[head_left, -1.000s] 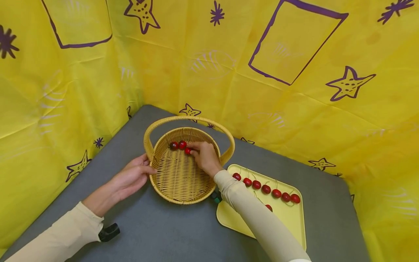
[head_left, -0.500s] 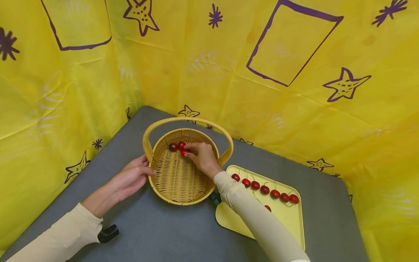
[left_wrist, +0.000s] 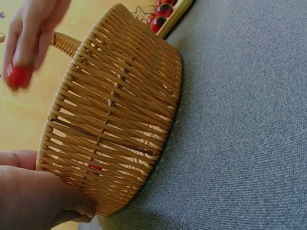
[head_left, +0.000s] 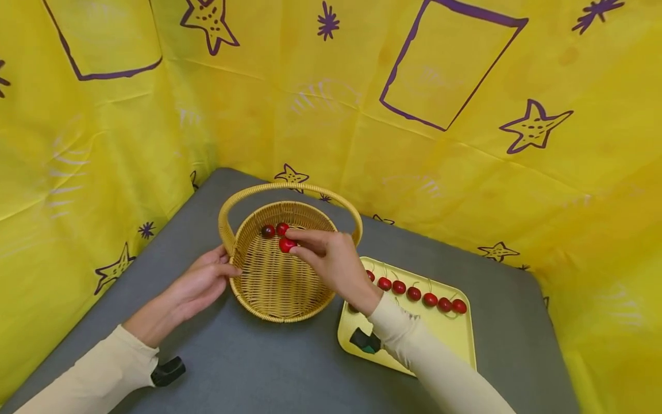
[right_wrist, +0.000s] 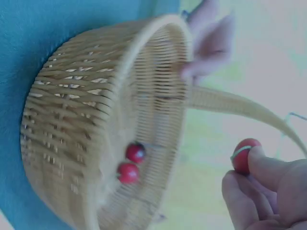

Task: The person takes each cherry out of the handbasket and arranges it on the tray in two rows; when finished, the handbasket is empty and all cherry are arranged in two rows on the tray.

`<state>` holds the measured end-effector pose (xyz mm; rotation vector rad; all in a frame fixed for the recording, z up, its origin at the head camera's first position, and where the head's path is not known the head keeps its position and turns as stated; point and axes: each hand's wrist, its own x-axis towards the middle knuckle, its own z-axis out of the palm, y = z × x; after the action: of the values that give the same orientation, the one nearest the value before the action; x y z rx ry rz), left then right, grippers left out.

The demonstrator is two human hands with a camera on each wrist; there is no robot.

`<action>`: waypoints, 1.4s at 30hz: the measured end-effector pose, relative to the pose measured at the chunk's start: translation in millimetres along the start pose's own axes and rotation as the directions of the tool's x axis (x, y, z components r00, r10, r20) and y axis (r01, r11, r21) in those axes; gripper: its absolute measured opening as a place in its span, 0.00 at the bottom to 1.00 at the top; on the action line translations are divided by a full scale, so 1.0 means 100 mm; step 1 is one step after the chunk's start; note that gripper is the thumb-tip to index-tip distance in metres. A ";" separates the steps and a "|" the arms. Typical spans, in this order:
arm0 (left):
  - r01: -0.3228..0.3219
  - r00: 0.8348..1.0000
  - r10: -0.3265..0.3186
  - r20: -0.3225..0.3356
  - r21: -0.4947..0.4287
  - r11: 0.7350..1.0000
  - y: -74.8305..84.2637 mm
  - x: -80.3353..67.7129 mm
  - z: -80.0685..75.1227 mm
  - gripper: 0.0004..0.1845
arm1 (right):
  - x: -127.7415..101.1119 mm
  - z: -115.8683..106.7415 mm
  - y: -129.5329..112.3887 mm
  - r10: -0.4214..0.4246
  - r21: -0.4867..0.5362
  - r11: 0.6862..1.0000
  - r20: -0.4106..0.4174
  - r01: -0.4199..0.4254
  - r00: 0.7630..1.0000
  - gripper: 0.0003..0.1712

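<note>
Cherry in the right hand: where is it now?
Head view: the cherry is pinched by the right hand above the basket, near two cherries inside.

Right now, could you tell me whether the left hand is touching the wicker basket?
Touching. In the left wrist view the left hand presses against the outer wall of the wicker basket with no gap; the head view shows its fingers on the rim.

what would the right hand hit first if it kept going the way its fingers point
Probably the two cherries lying against the far wall of the basket. The right hand, pinching a cherry, points left and away across the basket; it seems raised, so it might pass over them.
</note>
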<state>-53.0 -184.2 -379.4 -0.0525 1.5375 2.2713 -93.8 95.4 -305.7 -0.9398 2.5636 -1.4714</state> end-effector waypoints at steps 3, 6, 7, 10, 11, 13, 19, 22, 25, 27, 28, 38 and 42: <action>0.003 1.000 -0.003 0.000 0.000 1.000 0.01 0.00 0.00 0.50 | -0.18 -0.22 -0.09 -0.008 0.004 1.000 -0.057 0.008 0.998 0.19; 0.006 1.000 -0.006 0.000 -0.001 1.000 0.02 0.00 0.01 0.50 | -0.35 -0.47 -0.11 0.014 0.003 1.000 -0.129 -0.014 0.992 0.19; 0.007 1.000 -0.007 0.000 -0.001 1.000 0.03 0.00 0.02 0.50 | -0.41 -0.56 -0.10 0.024 -0.004 1.000 -0.154 -0.025 0.988 0.19; 0.009 1.000 -0.009 -0.001 -0.002 1.000 0.04 0.00 0.03 0.50 | -0.62 -0.80 -0.04 0.069 -0.006 0.997 -0.220 -0.072 0.973 0.21; 0.009 1.000 -0.009 0.000 -0.003 1.000 0.04 0.00 0.04 0.50 | -0.70 -0.87 -0.01 0.083 -0.018 0.996 -0.240 -0.090 0.967 0.21; 0.009 1.000 -0.009 0.001 -0.001 1.000 0.03 0.00 0.04 0.50 | -0.85 -1.00 0.07 0.107 -0.036 0.992 -0.276 -0.121 0.955 0.22; 0.001 1.000 -0.001 0.007 -0.008 1.000 0.03 0.00 0.04 0.49 | -1.37 -1.28 0.37 0.216 -0.150 0.946 -0.375 -0.289 0.902 0.23; 0.004 1.000 -0.004 0.010 -0.009 1.000 0.02 0.01 0.04 0.50 | -1.63 -1.35 0.52 0.281 -0.179 0.907 -0.416 -0.381 0.865 0.22; 0.008 1.000 -0.008 0.007 0.003 1.000 0.03 0.01 0.04 0.49 | -1.85 -1.38 0.67 0.323 -0.193 0.876 -0.448 -0.443 0.834 0.21; 0.007 1.000 -0.007 0.008 0.012 1.000 0.02 0.02 0.02 0.49 | -1.97 -1.39 0.76 0.336 -0.199 0.863 -0.461 -0.465 0.821 0.21; 0.005 1.000 -0.005 0.006 0.015 1.000 0.02 0.02 0.02 0.49 | -2.02 -1.39 0.80 0.341 -0.199 0.859 -0.466 -0.472 0.817 0.21; -0.004 1.000 0.004 0.015 0.004 1.000 0.02 0.02 0.01 0.49 | -2.35 -1.26 1.06 0.445 -0.207 0.781 -0.477 -0.589 0.758 0.20; -0.006 1.000 0.006 0.017 0.001 1.000 0.02 0.02 0.02 0.49 | -2.42 -1.19 1.20 0.428 -0.198 0.805 -0.460 -0.559 0.778 0.20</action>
<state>-55.2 -182.4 -378.0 -0.0278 1.5320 2.2700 7.6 356.6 -397.2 0.0993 3.0604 -1.1857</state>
